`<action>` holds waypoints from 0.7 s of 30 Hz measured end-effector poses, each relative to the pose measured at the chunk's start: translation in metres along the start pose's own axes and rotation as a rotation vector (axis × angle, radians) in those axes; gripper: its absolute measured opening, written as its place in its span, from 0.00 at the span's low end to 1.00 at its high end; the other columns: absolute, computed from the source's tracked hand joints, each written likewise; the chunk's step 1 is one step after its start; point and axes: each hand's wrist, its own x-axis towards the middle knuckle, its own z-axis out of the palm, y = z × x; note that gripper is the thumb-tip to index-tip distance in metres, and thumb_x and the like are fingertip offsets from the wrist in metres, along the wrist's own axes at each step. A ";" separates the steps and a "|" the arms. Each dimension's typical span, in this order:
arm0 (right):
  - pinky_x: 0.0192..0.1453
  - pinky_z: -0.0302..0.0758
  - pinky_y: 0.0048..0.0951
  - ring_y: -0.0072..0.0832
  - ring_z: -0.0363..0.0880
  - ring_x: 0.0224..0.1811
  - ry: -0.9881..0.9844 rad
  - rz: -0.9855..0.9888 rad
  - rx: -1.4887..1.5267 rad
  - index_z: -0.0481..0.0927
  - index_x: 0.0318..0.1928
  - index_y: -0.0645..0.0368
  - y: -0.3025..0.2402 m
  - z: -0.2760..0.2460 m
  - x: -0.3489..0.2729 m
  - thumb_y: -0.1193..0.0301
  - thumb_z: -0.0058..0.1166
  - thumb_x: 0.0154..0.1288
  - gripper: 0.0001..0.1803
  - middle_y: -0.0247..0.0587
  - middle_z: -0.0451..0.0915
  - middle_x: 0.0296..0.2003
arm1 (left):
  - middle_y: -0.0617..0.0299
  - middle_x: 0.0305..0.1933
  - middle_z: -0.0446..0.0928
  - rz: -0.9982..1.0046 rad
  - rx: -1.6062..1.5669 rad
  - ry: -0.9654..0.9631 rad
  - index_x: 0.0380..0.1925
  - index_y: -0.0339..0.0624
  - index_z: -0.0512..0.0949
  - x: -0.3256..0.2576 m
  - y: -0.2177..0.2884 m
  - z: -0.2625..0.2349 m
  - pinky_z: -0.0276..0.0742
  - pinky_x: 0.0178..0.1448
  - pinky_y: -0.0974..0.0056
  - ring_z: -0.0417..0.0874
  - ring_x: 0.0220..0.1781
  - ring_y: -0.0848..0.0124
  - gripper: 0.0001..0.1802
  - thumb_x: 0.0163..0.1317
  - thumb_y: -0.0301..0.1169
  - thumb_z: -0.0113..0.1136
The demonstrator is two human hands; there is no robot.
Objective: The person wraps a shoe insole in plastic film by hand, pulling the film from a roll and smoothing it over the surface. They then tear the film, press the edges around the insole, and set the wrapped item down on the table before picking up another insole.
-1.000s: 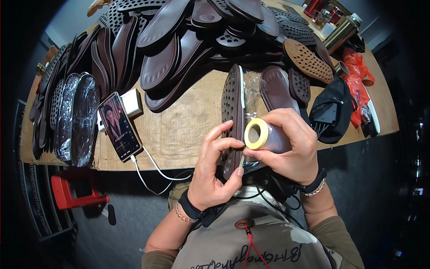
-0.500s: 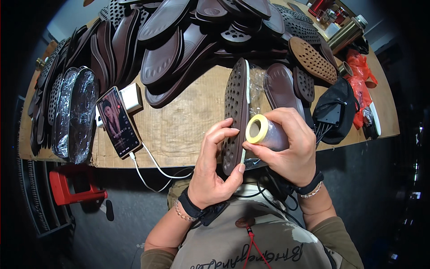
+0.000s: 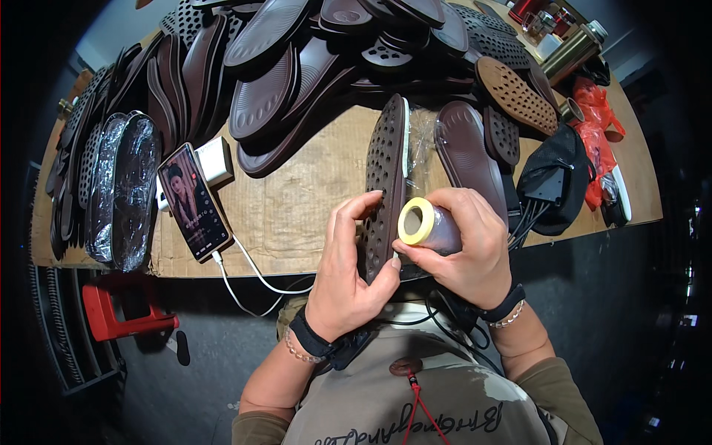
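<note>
Now | left hand clamped on sole, on edge, long axis running away over tabletop | right hand wrapped round tape roll, touching sole's right face

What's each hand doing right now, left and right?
Left hand: closed around the dark brown perforated rubber shoe sole, held on edge.
Right hand: closed around a clear plastic bottle with a yellow rim, its mouth against the sole.

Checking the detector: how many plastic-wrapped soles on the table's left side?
2: the wrapped soles stand side by side left of the phone, one outermost, the other beside it. More may hide in the piles.
</note>
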 end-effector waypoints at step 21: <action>0.52 0.84 0.44 0.55 0.87 0.51 -0.048 -0.019 0.070 0.73 0.64 0.64 0.002 0.013 0.001 0.66 0.81 0.52 0.41 0.58 0.81 0.57 | 0.52 0.68 0.69 -0.051 0.131 -0.085 0.81 0.44 0.63 0.010 0.019 -0.021 0.75 0.71 0.56 0.74 0.68 0.61 0.44 0.60 0.22 0.59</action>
